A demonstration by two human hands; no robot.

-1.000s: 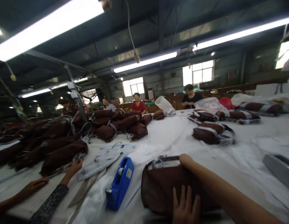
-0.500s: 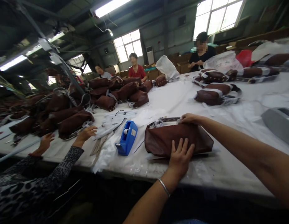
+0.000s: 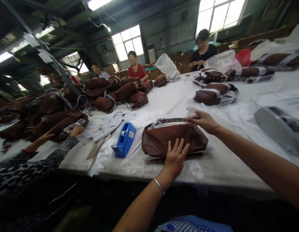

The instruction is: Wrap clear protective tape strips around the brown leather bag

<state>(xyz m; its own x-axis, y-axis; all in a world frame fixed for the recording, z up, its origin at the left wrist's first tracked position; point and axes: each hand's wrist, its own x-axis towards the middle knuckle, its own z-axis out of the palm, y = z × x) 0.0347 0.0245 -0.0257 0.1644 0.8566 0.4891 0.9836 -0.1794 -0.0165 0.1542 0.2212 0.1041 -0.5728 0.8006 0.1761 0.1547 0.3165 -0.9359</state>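
A dark brown leather handbag (image 3: 155, 140) lies on its side near the table's front edge, on something pale and flat. My left hand (image 3: 175, 158) rests on its front with the fingers spread. Behind the bag's top edge, my right hand (image 3: 204, 120) is closed in a pinch on a small white piece of wrapping (image 3: 191, 111), which sticks up above the fingers. Just under those fingertips runs the bag's strap (image 3: 171, 120); a clear wrapped coil (image 3: 156, 124) sits at its left end. Whether the right fingers also touch the strap, I cannot tell.
A blue tape dispenser (image 3: 124, 140) stands left of the bag. Brown bags (image 3: 60, 124) are heaped further left, where a co-worker's hands (image 3: 77, 130) handle one. Wrapped bags (image 3: 208, 94) lie behind, and a grey device (image 3: 279, 125) is at right. Several people sit across the table.
My right hand has lifted slightly off the bag's top edge, and the white piece now shows in its fingers. My left hand stays flat on the bag. The co-worker's hands have reached a bag.
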